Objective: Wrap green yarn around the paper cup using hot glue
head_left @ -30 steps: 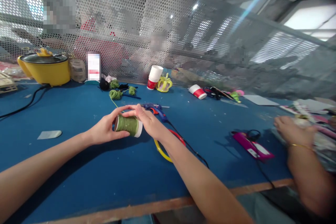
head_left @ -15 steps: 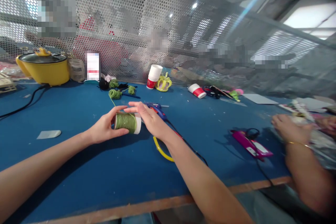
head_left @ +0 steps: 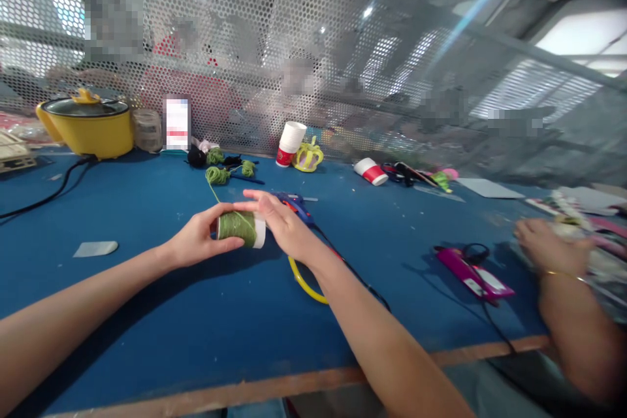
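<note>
Green yarn wraps a paper cup (head_left: 240,228) that lies on its side over the blue bench (head_left: 147,320), just in front of the glue gun (head_left: 295,203). Head view: left hand (head_left: 198,243) closed round the cup's left end, thumb below, fingers on top. Right hand (head_left: 284,225) spread flat against the cup's white right end, hiding part of the glue gun. Loose yarn bundle (head_left: 216,176) lies behind and left of the glue gun. Co-worker's hand (head_left: 548,245) is well to its right.
</note>
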A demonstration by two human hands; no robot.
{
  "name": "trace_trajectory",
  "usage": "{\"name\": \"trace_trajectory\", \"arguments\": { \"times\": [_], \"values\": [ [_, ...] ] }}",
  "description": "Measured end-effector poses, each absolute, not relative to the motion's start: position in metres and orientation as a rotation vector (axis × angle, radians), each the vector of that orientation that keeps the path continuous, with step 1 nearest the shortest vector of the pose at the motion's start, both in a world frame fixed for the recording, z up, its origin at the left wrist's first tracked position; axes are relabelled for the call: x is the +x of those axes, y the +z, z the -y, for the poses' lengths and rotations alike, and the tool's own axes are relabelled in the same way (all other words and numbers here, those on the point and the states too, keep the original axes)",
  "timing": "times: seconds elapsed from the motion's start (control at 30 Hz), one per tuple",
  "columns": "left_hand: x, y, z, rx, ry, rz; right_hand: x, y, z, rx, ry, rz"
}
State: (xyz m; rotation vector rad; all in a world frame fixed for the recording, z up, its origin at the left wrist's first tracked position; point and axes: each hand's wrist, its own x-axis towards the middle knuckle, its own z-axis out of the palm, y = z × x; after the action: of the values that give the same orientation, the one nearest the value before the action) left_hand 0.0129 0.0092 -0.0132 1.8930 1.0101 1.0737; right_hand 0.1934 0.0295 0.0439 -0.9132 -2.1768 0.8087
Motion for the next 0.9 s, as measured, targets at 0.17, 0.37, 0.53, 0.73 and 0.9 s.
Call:
{"name": "trace_trajectory", "arguments": {
  "times": [0.17, 0.37, 0.53, 0.73, 0.9],
  "values": [
    [0.012, -0.010, -0.009, 1.873, 1.012, -1.154, 0.230, 0.050, -0.076, -1.388, 0.478, 1.934],
    [0.008, -0.008, -0.011, 1.929, 0.943, -1.253, 0.258, 0.025, -0.110, -1.941, 0.271, 2.086],
    [0.005, -0.007, -0.014, 1.855, 0.954, -1.199, 0.254, 0.005, -0.115, -1.952, 0.287, 1.976],
    [0.004, -0.005, -0.017, 1.654, 0.924, -1.091, 0.257, 0.035, -0.092, -1.734, 0.492, 1.860],
    [0.003, -0.006, -0.018, 1.731, 0.998, -1.171, 0.247, 0.060, -0.051, -1.373, 0.990, 1.851]
  ]
}}
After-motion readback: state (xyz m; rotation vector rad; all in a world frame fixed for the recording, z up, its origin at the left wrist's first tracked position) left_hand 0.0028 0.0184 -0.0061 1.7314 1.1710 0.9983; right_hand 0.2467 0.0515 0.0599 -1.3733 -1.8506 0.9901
